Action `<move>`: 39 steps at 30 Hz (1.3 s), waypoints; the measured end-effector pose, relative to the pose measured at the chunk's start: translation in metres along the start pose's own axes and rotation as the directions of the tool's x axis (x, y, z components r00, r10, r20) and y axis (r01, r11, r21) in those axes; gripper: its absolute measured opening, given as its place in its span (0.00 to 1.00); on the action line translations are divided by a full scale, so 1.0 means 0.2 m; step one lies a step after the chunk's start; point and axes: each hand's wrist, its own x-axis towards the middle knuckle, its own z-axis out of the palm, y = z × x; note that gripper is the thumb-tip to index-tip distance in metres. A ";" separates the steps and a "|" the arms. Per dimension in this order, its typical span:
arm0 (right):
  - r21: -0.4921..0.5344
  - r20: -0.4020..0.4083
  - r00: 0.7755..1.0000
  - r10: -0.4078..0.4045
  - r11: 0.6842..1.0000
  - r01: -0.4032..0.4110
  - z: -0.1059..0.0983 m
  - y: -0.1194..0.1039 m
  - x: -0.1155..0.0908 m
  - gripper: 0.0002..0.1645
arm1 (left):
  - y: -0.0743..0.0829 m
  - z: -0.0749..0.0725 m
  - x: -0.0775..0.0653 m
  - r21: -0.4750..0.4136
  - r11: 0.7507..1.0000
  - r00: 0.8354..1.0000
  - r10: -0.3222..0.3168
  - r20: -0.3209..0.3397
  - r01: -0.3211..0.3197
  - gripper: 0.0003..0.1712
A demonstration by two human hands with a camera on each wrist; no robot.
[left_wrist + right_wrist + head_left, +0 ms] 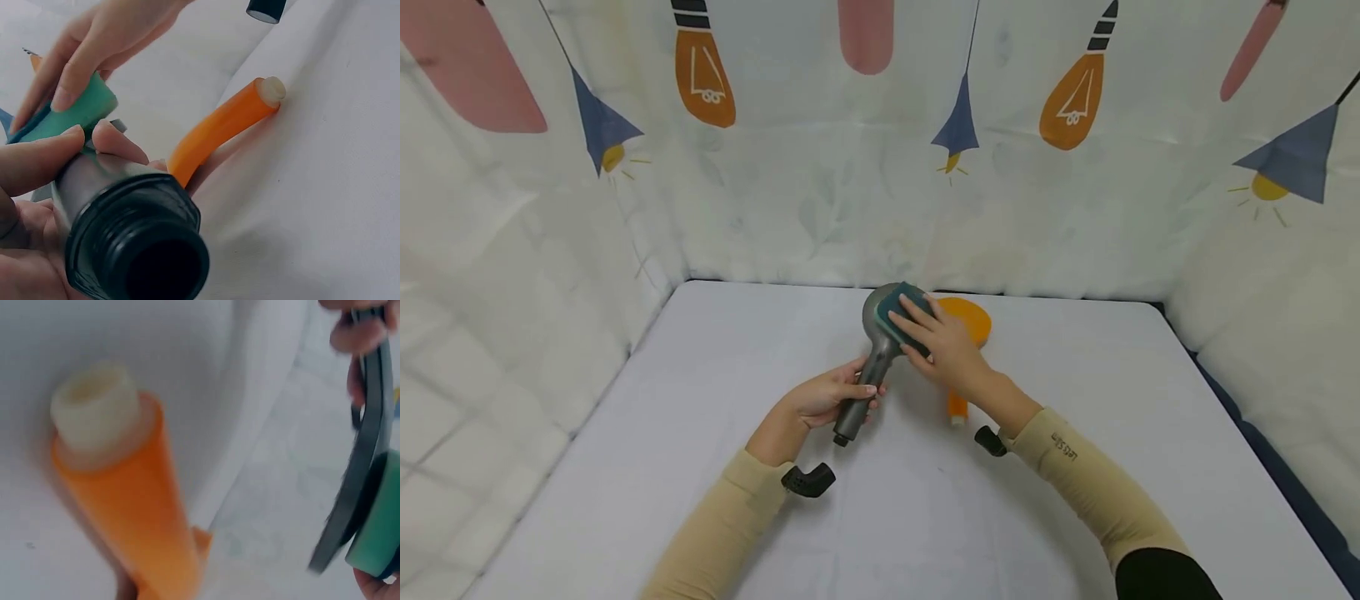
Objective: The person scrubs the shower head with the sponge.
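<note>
My left hand [835, 392] grips the handle of a grey shower head [877, 367], its round head pointing away from me and its threaded handle end toward me. In the left wrist view the dark threaded end [150, 250] is close up, with the thumb and fingers wrapped round the handle. My right hand [953, 350] holds a green sponge [94, 106] with a dark teal side against the face of the grey head. Its fingers lie across the sponge, with the thumb at the edge. Just right of it lies an orange shower head [970, 317], partly hidden by the right hand.
All of this is on or over a white-covered table [700, 333]. A pale fabric wall [820, 208] printed with lamps and bulbs rises behind the far edge and along both sides. A black wrist camera [808, 481] juts from the left sleeve, another [990, 441] from the right.
</note>
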 end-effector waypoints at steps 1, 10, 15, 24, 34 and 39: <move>-0.033 0.024 0.998 -0.058 0.998 0.059 0.01 -0.02 0.00 0.30 | 0.00 0.00 0.00 0.005 1.000 1.000 0.000 0.002 0.000 0.33; 0.006 0.099 0.979 -0.178 0.984 0.178 0.00 -0.02 0.03 0.30 | -0.01 0.00 -0.01 0.035 0.999 1.000 -0.016 0.020 0.015 0.34; 0.054 0.061 0.998 0.018 0.998 -0.021 -0.03 0.13 0.02 0.31 | 0.01 0.00 -0.02 0.057 0.998 1.000 -0.027 0.006 0.026 0.37; 0.038 -0.061 0.998 0.032 0.999 -0.030 -0.02 0.14 0.01 0.29 | 0.03 0.02 -0.01 0.070 0.997 0.999 -0.032 -0.013 0.032 0.38; -0.009 0.041 0.978 -0.206 0.978 0.207 0.02 0.03 0.02 0.29 | 0.00 0.04 0.01 0.076 0.996 0.999 -0.050 -0.018 0.052 0.34; 0.086 0.000 0.996 0.093 0.992 -0.093 -0.02 0.13 0.04 0.30 | 0.02 0.04 0.00 0.080 0.996 0.999 -0.049 -0.020 0.051 0.35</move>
